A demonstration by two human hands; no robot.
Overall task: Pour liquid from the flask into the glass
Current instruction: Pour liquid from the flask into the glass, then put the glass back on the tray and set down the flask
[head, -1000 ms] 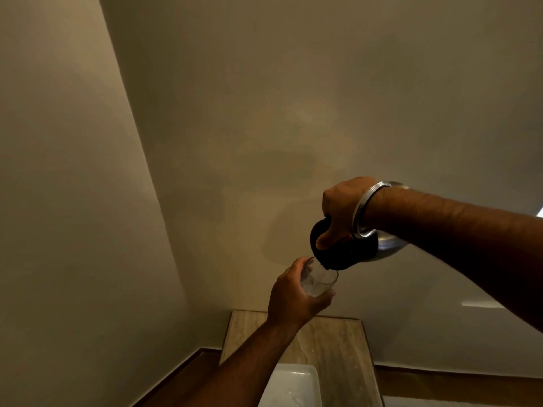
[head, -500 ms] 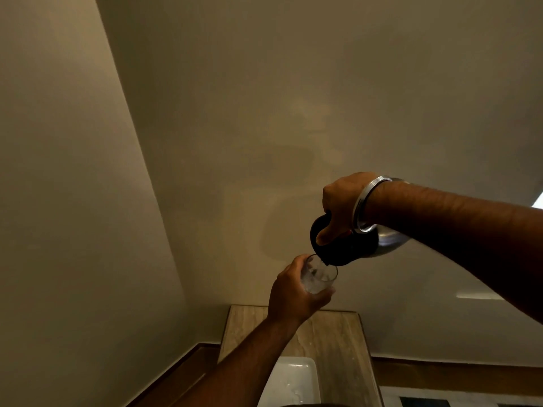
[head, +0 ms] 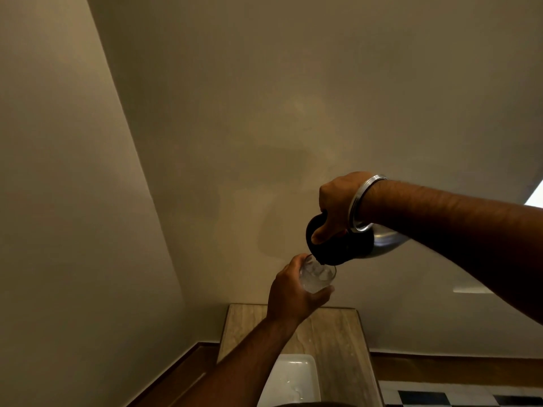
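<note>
My right hand [head: 338,205] grips a flask [head: 346,248] with a black top and a silver steel body, tipped over to the left with its spout low. Just under the spout, my left hand [head: 293,292] holds a small clear glass [head: 316,277] up in the air. Clear liquid shows inside the glass. The spout touches or nearly touches the glass rim. A steel bangle [head: 363,205] sits on my right wrist, and my right forearm hides part of the flask's body.
Below the hands stands a narrow wooden table [head: 338,342] against the beige wall, with a white rectangular tray [head: 293,380] on it. A wooden skirting runs along the wall base. Black-and-white chequered floor [head: 458,396] shows at the bottom right.
Both hands hold their pose with flask and glass; the view has tilted slightly down, showing more table, tray and chequered floor. The glass looks a little fuller.
</note>
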